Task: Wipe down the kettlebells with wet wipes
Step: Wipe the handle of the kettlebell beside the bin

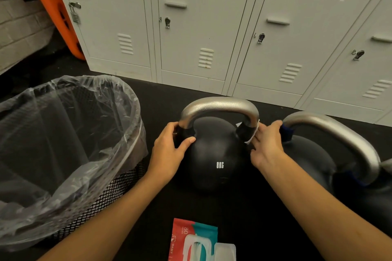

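Observation:
A black kettlebell (214,154) marked 8KG, with a silver handle, stands on the dark floor in the middle. My left hand (171,148) grips the left base of its handle, thumb across the front of the ball. My right hand (265,144) presses a white wet wipe (253,133) against the right base of the handle; only an edge of the wipe shows. A second, larger kettlebell (318,154) with a silver handle and blue bands stands just to the right. A red and teal wet wipe pack (195,239) lies on the floor near me, lid open.
A black mesh bin (118,184) lined with a clear plastic bag stands on the left, close to my left arm. White lockers (201,27) run along the back. An orange board (55,6) leans at the far left against a brick wall.

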`<state>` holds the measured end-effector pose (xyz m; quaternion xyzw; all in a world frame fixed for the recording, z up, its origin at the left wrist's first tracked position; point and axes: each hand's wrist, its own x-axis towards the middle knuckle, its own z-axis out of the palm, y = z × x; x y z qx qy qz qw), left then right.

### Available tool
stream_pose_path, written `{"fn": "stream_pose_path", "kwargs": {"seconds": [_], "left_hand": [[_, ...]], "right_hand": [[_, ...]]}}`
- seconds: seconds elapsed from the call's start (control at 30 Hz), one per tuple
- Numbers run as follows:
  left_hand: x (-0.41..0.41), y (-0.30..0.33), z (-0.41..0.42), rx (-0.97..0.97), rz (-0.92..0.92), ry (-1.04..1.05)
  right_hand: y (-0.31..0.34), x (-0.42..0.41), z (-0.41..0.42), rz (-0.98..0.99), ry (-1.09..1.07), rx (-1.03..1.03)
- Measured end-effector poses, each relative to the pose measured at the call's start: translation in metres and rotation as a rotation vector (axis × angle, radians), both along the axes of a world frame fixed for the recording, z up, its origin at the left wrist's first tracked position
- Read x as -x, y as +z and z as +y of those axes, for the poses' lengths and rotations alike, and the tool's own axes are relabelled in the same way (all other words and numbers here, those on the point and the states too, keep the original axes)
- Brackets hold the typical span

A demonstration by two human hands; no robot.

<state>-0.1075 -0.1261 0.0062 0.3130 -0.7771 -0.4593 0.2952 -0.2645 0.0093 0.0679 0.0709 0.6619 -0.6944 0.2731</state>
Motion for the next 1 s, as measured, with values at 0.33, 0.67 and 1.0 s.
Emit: {"fn": "stream_pose_path", "kwargs": {"seconds": [0.33,0.67,1.0], "left_hand": [[0.000,0.003,0.001,-0.005,-0.004,-0.003],[0.005,0.036,0.018,-0.492,0.349,0.066],[0.036,0.083,0.001,0.064,0.348,0.016]], "right_hand": [[0.081,0.018,-0.029,0.681,0.710,-0.653],[0.093,-0.025,-0.067,1.227,1.178,-0.813],[0.090,-0.019,-0.053,1.009,1.214,-0.354]]}}
